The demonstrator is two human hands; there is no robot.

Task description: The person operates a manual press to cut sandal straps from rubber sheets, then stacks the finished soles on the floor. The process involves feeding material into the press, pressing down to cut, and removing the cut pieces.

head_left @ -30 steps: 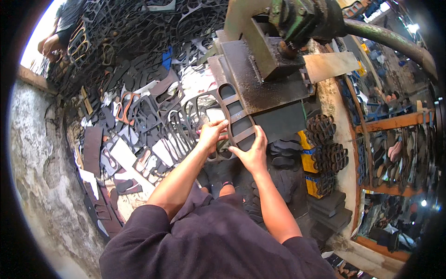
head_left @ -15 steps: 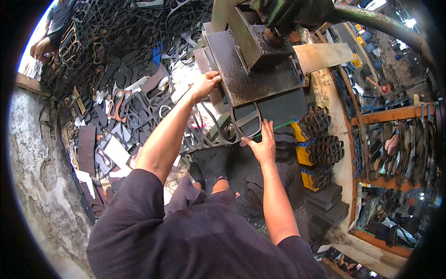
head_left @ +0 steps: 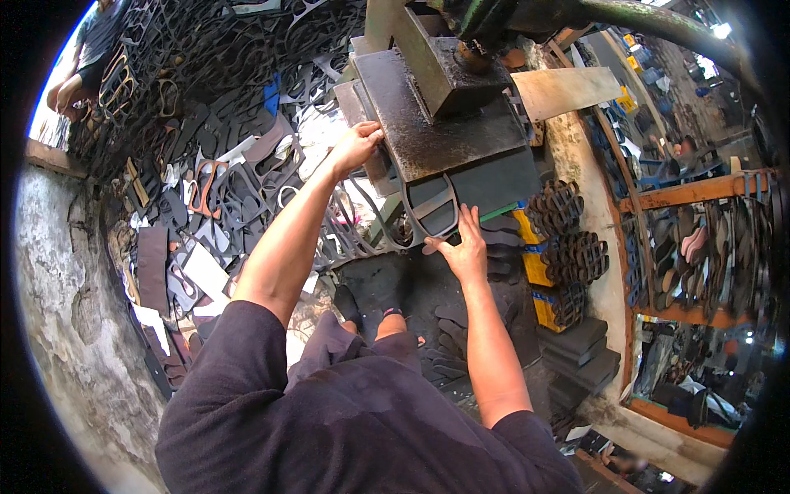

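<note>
A dark sheet with sole-shaped cut-outs lies under the heavy metal plate of a press. Its cut-out part sticks out toward me as a thin looped frame. My left hand is at the plate's left edge, fingers curled and pressed together; their tips are partly hidden, so what they grip cannot be made out. At the near end of the sheet, my right hand touches the frame's rim, with its fingers stretched out and its thumb apart. More looped black offcut hangs down on the left of the frame.
Heaped offcuts cover the area left of the press. Yellow-and-blue crates with stacked black ring-like pieces stand at right, above stacked dark slabs. A pale board juts from the press. Another person's hand shows far left.
The view has shifted slightly, so the press sits a little farther up and left in the picture. Both my hands stay at the same places on the press and the sheet.
</note>
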